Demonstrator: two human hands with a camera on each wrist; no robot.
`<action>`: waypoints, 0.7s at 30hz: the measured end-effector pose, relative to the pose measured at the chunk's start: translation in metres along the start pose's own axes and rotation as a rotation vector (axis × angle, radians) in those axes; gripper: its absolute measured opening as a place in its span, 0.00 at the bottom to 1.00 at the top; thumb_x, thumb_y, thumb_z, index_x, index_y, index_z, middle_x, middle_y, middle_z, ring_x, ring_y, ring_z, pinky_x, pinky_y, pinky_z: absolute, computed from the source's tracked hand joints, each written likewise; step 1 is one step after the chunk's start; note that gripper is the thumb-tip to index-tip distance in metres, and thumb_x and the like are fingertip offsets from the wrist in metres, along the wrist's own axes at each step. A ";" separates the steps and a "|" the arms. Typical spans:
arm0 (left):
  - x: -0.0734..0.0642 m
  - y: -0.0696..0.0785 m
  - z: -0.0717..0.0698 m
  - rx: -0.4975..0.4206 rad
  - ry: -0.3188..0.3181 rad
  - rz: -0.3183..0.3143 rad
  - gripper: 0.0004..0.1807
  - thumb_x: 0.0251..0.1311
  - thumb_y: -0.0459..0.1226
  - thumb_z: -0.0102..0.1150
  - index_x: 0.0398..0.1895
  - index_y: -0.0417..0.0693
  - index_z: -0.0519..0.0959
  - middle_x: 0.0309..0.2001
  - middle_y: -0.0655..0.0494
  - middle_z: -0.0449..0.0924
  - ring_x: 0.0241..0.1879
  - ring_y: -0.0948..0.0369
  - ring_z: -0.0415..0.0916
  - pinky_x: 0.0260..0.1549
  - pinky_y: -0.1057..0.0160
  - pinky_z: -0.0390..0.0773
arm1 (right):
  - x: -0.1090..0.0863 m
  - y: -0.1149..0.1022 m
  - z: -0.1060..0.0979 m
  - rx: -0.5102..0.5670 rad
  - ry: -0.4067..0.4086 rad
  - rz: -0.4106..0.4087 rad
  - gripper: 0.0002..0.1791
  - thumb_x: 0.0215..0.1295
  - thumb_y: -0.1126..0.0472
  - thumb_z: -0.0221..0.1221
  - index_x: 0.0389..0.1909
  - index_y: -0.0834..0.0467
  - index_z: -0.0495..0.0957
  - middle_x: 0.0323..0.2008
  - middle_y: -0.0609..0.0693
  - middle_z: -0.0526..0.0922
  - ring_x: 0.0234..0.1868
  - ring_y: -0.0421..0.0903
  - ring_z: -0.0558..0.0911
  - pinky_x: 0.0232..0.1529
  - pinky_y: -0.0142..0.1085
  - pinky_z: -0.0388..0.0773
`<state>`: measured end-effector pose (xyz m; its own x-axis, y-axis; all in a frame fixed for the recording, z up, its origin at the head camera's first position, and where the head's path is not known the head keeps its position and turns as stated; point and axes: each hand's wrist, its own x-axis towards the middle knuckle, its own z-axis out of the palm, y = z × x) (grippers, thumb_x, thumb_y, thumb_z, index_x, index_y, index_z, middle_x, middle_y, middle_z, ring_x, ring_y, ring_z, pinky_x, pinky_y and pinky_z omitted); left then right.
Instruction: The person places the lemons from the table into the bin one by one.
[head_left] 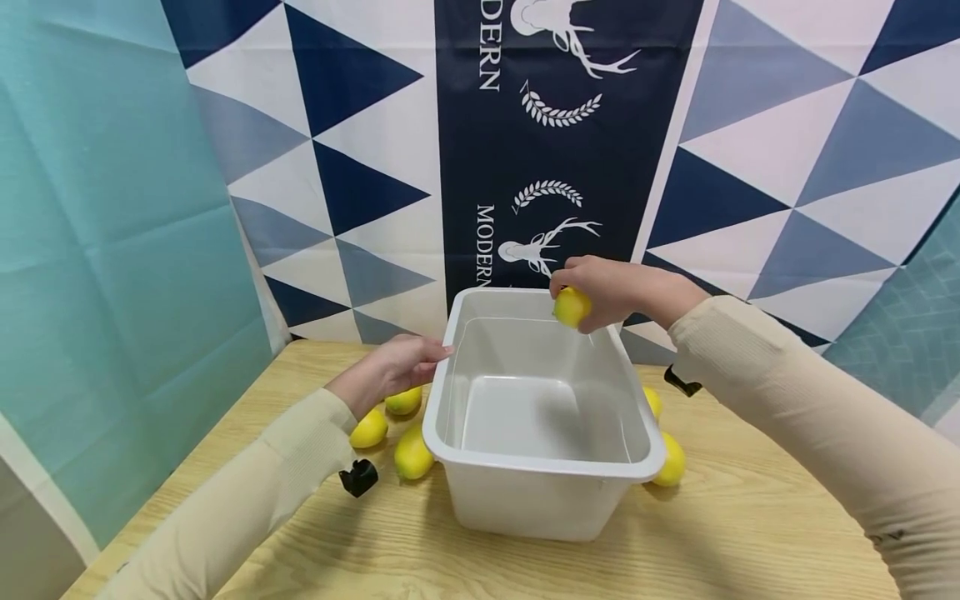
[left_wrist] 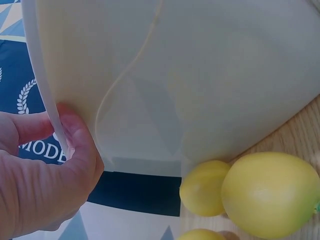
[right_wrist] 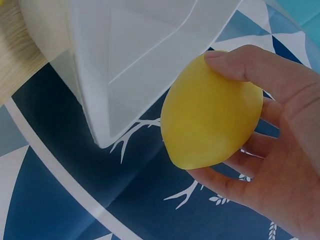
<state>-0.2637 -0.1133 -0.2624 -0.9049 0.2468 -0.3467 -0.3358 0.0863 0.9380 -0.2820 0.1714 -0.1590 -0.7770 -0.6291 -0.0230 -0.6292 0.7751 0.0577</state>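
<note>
A white plastic tub (head_left: 546, 467) stands on the wooden table, with nothing visible inside it. My left hand (head_left: 401, 364) grips the tub's left rim, thumb on one side and fingers on the other, as the left wrist view shows. Above the tub's far right corner, my right hand (head_left: 609, 292) holds a yellow lemon (right_wrist: 212, 110) between thumb and fingers. That lemon is raised clear of the rim. Several lemons (head_left: 413, 452) lie on the table left of the tub, below my left hand. To the tub's right sit two more lemons (head_left: 670, 460), one partly hidden behind it.
The wooden table (head_left: 337, 542) extends in front and to both sides of the tub. A patterned cloth (head_left: 375, 167) with triangles and deer heads hangs directly behind. A teal curtain (head_left: 127, 233) hangs at the left.
</note>
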 end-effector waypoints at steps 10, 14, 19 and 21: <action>0.000 0.001 0.000 -0.003 0.025 -0.015 0.22 0.67 0.36 0.54 0.62 0.38 0.70 0.55 0.49 0.72 0.40 0.62 0.76 0.41 0.73 0.82 | 0.015 -0.005 -0.002 0.008 -0.022 -0.006 0.26 0.45 0.68 0.70 0.49 0.57 0.75 0.47 0.57 0.77 0.46 0.53 0.74 0.51 0.49 0.81; -0.001 0.000 0.001 -0.004 0.023 -0.012 0.22 0.67 0.36 0.54 0.62 0.37 0.70 0.55 0.48 0.72 0.40 0.62 0.75 0.40 0.74 0.82 | 0.022 -0.009 -0.002 0.022 -0.031 0.010 0.26 0.47 0.67 0.69 0.50 0.56 0.75 0.48 0.56 0.77 0.46 0.52 0.74 0.52 0.48 0.80; 0.000 0.000 0.001 -0.004 0.024 -0.009 0.23 0.66 0.36 0.54 0.62 0.38 0.70 0.57 0.47 0.72 0.40 0.62 0.75 0.39 0.74 0.82 | 0.032 -0.011 -0.001 0.035 -0.032 0.021 0.25 0.47 0.67 0.70 0.49 0.56 0.75 0.47 0.55 0.76 0.47 0.52 0.73 0.53 0.47 0.79; 0.000 0.000 0.001 -0.006 0.028 -0.012 0.22 0.66 0.36 0.54 0.62 0.38 0.70 0.57 0.48 0.71 0.41 0.62 0.75 0.38 0.75 0.82 | 0.035 -0.012 0.000 0.043 -0.035 0.023 0.25 0.47 0.66 0.70 0.49 0.56 0.75 0.47 0.55 0.76 0.47 0.52 0.73 0.53 0.46 0.79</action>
<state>-0.2639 -0.1126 -0.2625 -0.9076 0.2187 -0.3583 -0.3485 0.0832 0.9336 -0.3018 0.1395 -0.1600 -0.7907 -0.6095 -0.0567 -0.6112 0.7914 0.0158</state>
